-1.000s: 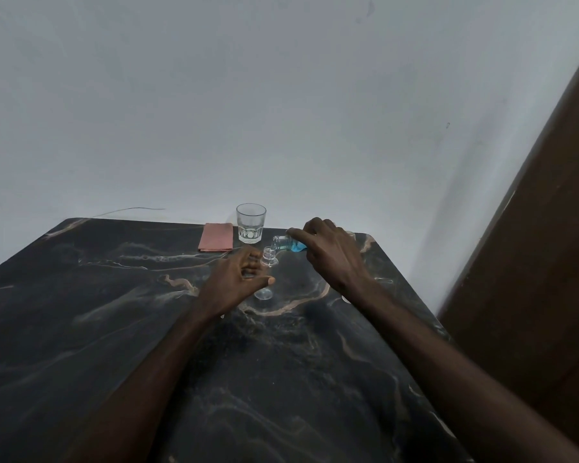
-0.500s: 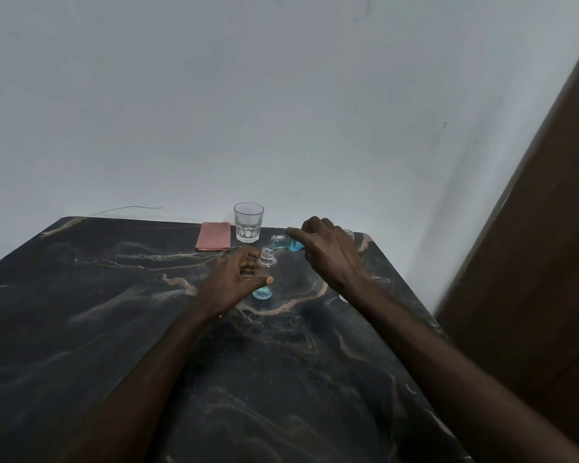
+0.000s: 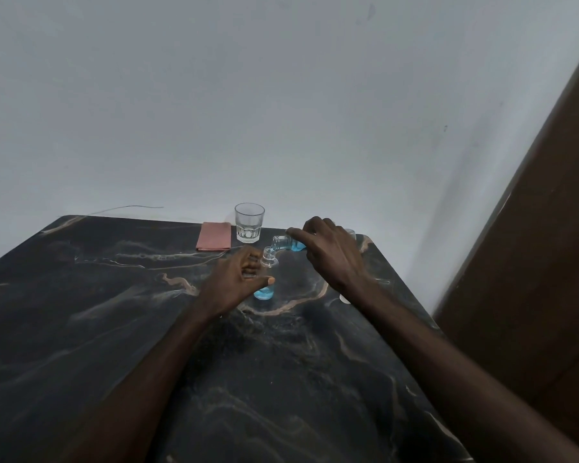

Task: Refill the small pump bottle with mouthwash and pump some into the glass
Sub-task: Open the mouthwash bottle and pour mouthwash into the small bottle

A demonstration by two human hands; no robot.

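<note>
Left fingers [image 3: 250, 264] clasp the small clear pump bottle [image 3: 264, 292] to steady it; right fingers [image 3: 300, 234] grip the tilted clear mouthwash bottle [image 3: 283, 243], pouring.

Just below the frame's centre, the small pump bottle [image 3: 264, 292] stands upright, clear, with a shallow layer of blue mouthwash in its base; the left hand [image 3: 236, 279] is curled around it. 1 clear funnel [image 3: 268, 259] sits in its neck. The mouthwash bottle [image 3: 285, 242] is tipped almost flat in the right hand [image 3: 333, 257], its mouth over the funnel. The empty glass [image 3: 249, 222] stands upright just behind, toward upper centre
</note>
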